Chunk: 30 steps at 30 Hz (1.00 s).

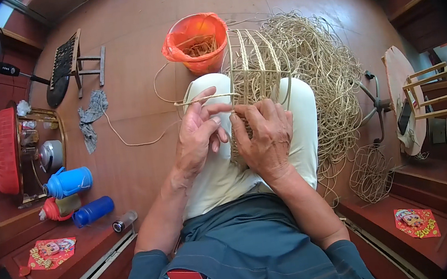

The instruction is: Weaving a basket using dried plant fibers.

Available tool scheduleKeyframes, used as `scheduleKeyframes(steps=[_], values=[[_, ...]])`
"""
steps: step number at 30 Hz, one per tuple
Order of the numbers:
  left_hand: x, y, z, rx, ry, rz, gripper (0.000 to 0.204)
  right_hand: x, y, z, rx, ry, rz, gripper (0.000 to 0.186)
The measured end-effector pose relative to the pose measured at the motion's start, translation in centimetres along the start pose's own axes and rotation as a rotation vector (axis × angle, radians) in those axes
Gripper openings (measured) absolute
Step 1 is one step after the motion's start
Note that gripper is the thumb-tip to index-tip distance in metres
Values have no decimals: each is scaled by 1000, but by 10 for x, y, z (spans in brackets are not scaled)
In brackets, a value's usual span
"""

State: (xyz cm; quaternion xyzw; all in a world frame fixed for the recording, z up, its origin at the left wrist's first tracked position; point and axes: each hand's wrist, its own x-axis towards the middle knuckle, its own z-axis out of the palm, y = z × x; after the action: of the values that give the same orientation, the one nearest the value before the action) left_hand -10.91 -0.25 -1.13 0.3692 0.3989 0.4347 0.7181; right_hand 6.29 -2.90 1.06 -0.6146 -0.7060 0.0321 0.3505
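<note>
A frame strung with straw-coloured cords [258,53] stands between my knees, several of its strands wound like braids. At its near left edge my right hand [264,129] is closed, thumb and fingertips pinching a cord there. My left hand [197,128] is just left of it, fingers apart and partly bent, one fingertip reaching to the same spot. A strand of cord [197,100] runs from the frame leftward across the upper fingers of my left hand, which does not visibly grip it. The lower part of the frame is hidden behind my hands.
A big tangled heap of cord [318,73] lies right of my legs. Beyond my left knee stands a red bucket [200,59] with cord scraps. Left are a small woven stool [68,60], a grey rag [91,118] and a blue thermos [68,182]. A wheeled chair base [377,105] stands right.
</note>
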Motion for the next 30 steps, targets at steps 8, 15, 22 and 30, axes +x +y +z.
scheduleKeyframes(steps=[8,15,22,30], values=[[4,2,11,-170,-101,-68,68,1,6,0,52,-2,-5,12],[15,-2,7,514,-24,85,54,0,6,-4,40,-13,4,13],[7,42,-22,302,121,125,31,0,0,3,32,11,-4,15],[-67,80,-96,633,238,105,27,5,-2,16,103,26,-82,13]])
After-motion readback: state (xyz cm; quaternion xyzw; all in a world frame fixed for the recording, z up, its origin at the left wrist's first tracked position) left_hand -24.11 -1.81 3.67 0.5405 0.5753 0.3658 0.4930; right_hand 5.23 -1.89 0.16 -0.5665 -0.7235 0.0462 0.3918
